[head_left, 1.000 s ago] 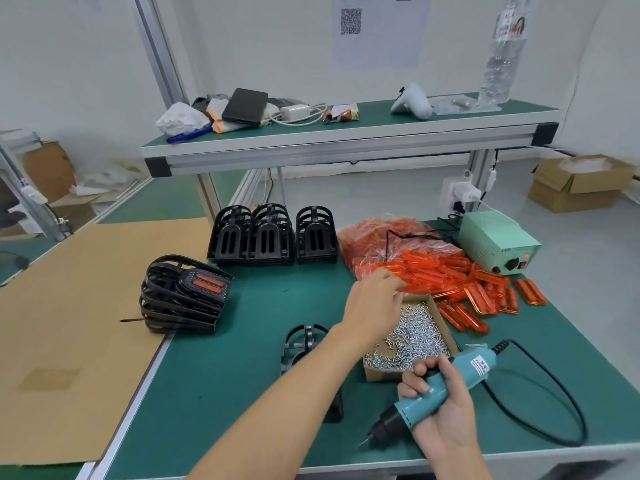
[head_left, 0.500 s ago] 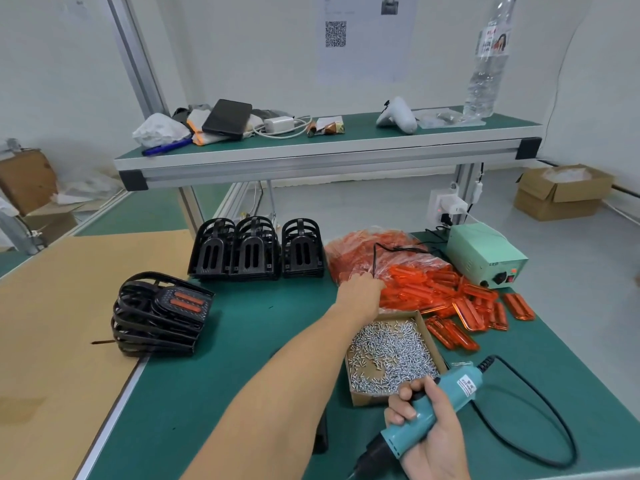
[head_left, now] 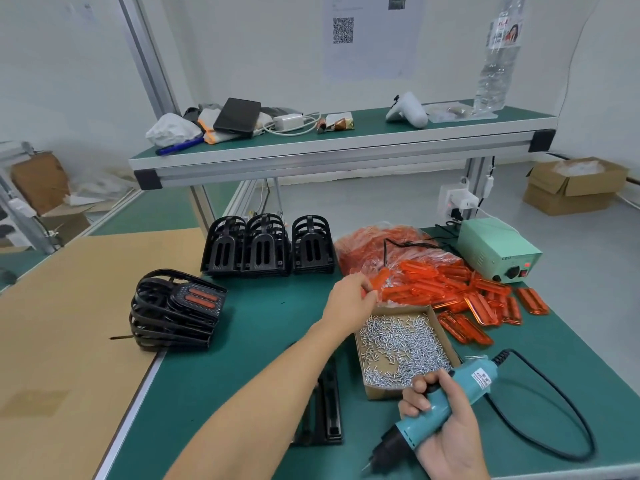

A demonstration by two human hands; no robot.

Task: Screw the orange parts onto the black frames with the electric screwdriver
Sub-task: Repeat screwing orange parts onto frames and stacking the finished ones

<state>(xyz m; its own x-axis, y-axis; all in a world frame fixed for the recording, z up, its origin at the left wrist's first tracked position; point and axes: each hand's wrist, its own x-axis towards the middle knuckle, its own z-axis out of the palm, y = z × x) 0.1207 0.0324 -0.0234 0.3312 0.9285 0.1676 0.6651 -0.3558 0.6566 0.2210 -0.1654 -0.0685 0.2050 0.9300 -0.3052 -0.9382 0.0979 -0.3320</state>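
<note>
Orange parts (head_left: 446, 282) lie heaped beyond the screw box (head_left: 401, 348), the left hand (head_left: 349, 299) pinching one at the heap's near-left edge, while the right hand (head_left: 446, 431) is wrapped around the electric screwdriver (head_left: 440, 407) near the table's front edge, tip down

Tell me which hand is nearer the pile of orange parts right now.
Left. The left hand is at the near edge of the orange parts, fingers touching one. The right hand is well back, near the table's front edge, with its grip around the electric screwdriver.
</note>
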